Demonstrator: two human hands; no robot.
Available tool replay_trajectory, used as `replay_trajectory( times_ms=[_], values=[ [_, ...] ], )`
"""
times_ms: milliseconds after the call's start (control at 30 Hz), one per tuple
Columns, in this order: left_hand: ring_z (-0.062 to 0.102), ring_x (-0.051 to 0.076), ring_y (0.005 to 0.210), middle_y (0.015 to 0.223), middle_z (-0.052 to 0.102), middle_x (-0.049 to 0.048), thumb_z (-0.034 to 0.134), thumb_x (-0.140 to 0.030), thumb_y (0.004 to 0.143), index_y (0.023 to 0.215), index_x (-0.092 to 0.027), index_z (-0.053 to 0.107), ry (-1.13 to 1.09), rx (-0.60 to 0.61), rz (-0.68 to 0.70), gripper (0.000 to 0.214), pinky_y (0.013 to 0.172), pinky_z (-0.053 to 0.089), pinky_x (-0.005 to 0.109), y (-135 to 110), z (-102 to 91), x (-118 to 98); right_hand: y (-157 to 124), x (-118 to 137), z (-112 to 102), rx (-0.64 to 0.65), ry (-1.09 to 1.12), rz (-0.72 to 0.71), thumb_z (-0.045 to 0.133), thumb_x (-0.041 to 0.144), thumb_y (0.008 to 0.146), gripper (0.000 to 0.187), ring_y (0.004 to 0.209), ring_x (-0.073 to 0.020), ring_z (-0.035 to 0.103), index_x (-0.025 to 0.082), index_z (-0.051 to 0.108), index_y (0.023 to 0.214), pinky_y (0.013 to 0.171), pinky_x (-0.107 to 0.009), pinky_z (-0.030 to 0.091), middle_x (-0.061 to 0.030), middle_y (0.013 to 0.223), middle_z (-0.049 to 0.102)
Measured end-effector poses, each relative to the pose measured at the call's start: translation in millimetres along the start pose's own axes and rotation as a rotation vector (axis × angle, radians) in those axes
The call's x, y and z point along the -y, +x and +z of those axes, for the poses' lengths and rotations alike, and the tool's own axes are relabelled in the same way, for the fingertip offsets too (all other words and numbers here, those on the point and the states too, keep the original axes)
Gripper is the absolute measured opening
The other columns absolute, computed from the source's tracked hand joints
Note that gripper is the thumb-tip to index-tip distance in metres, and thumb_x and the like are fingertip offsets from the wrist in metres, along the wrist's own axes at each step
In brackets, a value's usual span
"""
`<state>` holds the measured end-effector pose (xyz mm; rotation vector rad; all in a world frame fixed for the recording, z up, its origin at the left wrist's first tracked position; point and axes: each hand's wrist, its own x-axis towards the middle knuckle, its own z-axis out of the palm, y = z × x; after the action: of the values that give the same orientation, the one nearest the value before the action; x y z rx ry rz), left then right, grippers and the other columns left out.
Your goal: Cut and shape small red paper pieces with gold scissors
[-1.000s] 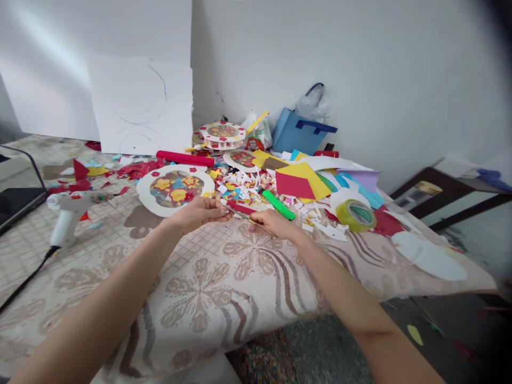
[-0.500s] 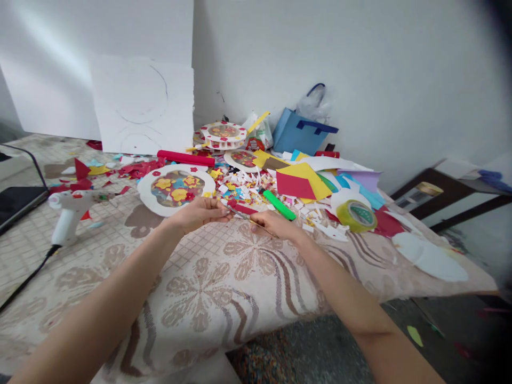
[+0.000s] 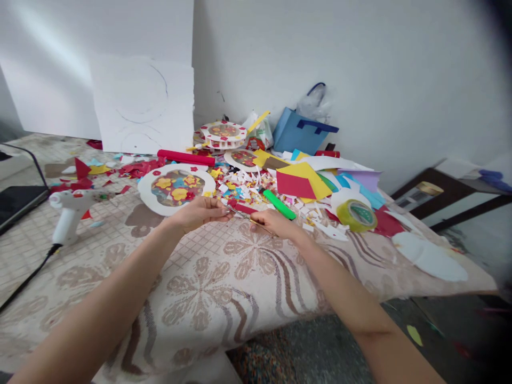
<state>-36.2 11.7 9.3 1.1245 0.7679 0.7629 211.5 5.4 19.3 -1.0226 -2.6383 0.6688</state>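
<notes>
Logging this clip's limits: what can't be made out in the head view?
All head view.
The thin metal tool in the right hand: handle hidden under the palm; scissors or tweezers, unclear.
At the left hand, fingertips meet the tool's tip; any scrap pinched there is too small.
The dark flat device is cut off by the left edge.
The right corners are darkened by the lens rim.

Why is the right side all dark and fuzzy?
Head view: the right edge and top right corner fade to a dark blur, probably the lens rim. Soft, even light leaves hardly any shadow under the left hand and the right hand gripping a thin tool; the paper scraps in the middle look sharp.
</notes>
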Motion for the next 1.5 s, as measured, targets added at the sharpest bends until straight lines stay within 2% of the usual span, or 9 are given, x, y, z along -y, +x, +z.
replay_trajectory(
  times_ms=[200, 533, 633, 767, 900, 1033, 1100, 1300, 1500],
  values=[
    [0.068, 0.011, 0.074, 0.072, 0.072, 0.0005, 0.079, -0.023, 0.062, 0.069, -0.014, 0.063, 0.004, -0.031, -0.008, 0.019, 0.079, 0.051, 0.024, -1, 2.0, -1, 0, 1, 0, -0.002, -0.017, -0.004, 0.047, 0.055, 0.085, 0.046, 0.052, -0.0079, 0.029, 0.017, 0.040, 0.061, 0.053, -0.023, 0.017, 0.0051, 0.055, 0.033],
    [0.067, 0.011, 0.075, 0.074, 0.072, 0.0017, 0.078, -0.023, 0.063, 0.069, -0.014, 0.064, 0.029, -0.018, 0.011, 0.017, 0.080, 0.050, 0.024, -1, 0.5, -1, 2, -2, 1, -0.012, -0.001, 0.009, 0.049, 0.058, 0.083, 0.049, 0.052, -0.0081, 0.032, 0.017, 0.039, 0.059, 0.052, -0.022, 0.019, 0.0052, 0.054, 0.033],
    [0.067, 0.011, 0.074, 0.078, 0.073, 0.0040, 0.076, -0.024, 0.065, 0.071, -0.014, 0.065, 0.053, -0.027, 0.029, 0.016, 0.078, 0.051, 0.025, -1, -0.4, -2, 2, 2, 4, -0.037, 0.105, 0.051, 0.048, 0.056, 0.084, 0.047, 0.048, -0.0086, 0.033, 0.017, 0.040, 0.059, 0.049, -0.023, 0.020, 0.0053, 0.050, 0.034],
    [0.067, 0.011, 0.072, 0.080, 0.073, 0.0052, 0.076, -0.024, 0.066, 0.072, -0.013, 0.065, 0.061, -0.025, 0.056, 0.017, 0.078, 0.051, 0.026, 0, -0.6, -1, 5, 8, 11, -0.120, 0.370, 0.157, 0.048, 0.051, 0.085, 0.040, 0.042, -0.0086, 0.036, 0.019, 0.043, 0.063, 0.043, -0.022, 0.024, 0.0056, 0.046, 0.038],
    [0.067, 0.012, 0.075, 0.081, 0.072, 0.0051, 0.076, -0.025, 0.067, 0.073, -0.013, 0.065, 0.073, -0.022, 0.063, 0.017, 0.079, 0.051, 0.026, -1, 1.3, -1, 10, 16, 18, -0.320, 0.617, 0.213, 0.059, 0.044, 0.077, 0.029, 0.043, -0.0086, 0.042, 0.019, 0.045, 0.072, 0.042, -0.022, 0.032, 0.0034, 0.057, 0.052],
    [0.066, 0.012, 0.076, 0.078, 0.072, 0.0036, 0.077, -0.026, 0.065, 0.073, -0.013, 0.065, 0.065, -0.036, 0.060, 0.018, 0.079, 0.051, 0.025, 0, 6.3, 0, 11, 24, 23, -0.440, 0.773, 0.090, 0.061, 0.036, 0.074, 0.024, 0.055, -0.0086, 0.049, 0.020, 0.043, 0.080, 0.053, -0.023, 0.042, -0.0022, 0.087, 0.063],
    [0.066, 0.011, 0.075, 0.078, 0.072, 0.0037, 0.077, -0.026, 0.065, 0.074, -0.013, 0.066, 0.055, -0.039, 0.047, 0.019, 0.078, 0.050, 0.024, 0, 9.8, 2, 11, 26, 25, -0.438, 0.813, 0.057, 0.060, 0.034, 0.075, 0.023, 0.059, -0.0087, 0.050, 0.021, 0.042, 0.082, 0.057, -0.024, 0.043, -0.0034, 0.096, 0.063],
    [0.065, 0.011, 0.071, 0.075, 0.071, 0.0047, 0.075, -0.024, 0.069, 0.076, -0.012, 0.067, -0.013, -0.071, 0.000, 0.016, 0.073, 0.051, 0.021, 4, 17.0, 10, 12, 23, 34, -0.416, 0.808, 0.063, 0.058, 0.036, 0.079, 0.021, 0.056, -0.0084, 0.048, 0.021, 0.044, 0.085, 0.054, -0.024, 0.040, -0.0040, 0.102, 0.063],
    [0.065, 0.011, 0.069, 0.075, 0.071, 0.0072, 0.071, -0.021, 0.073, 0.078, -0.010, 0.069, -0.049, -0.094, -0.053, 0.012, 0.070, 0.053, 0.020, 5, 16.0, 12, 11, 24, 38, -0.405, 0.763, 0.039, 0.056, 0.035, 0.081, 0.017, 0.061, -0.0096, 0.049, 0.021, 0.046, 0.087, 0.055, -0.023, 0.039, -0.0046, 0.106, 0.063]
  ],
)
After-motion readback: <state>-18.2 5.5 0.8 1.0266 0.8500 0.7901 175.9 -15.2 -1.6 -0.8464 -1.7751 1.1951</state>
